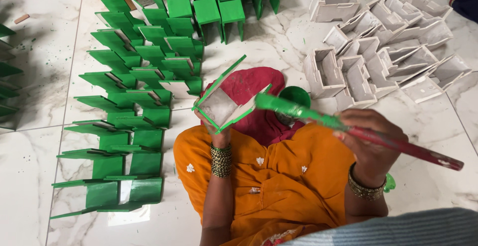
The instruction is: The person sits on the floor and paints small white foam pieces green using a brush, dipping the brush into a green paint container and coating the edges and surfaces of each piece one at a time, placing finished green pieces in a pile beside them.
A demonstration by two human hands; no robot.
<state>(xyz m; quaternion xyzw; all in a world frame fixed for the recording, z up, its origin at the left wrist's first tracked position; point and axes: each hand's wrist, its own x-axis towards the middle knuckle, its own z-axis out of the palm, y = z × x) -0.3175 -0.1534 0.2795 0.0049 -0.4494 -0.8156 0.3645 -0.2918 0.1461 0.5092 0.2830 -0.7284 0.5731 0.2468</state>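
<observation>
1. The right hand (371, 141) is closed around a paintbrush (348, 129) with a red handle; its green-loaded bristles touch the edge of the piece held up in front.
2. The left hand (216, 126) grips a small wooden stand (224, 101) from below, fingers curled around it. It is held above the lap: edges green, inner faces bare and pale.
3. Just behind the brush tip sits a green paint pot (295, 96), on the floor by the knees.
4. To the left, rows of green painted stands (134, 106) lie on the marble floor (40, 52), a large share judged done.
5. To the right, a heap of white unpainted stands (383, 42) looks left to do, fewer than the green.
</observation>
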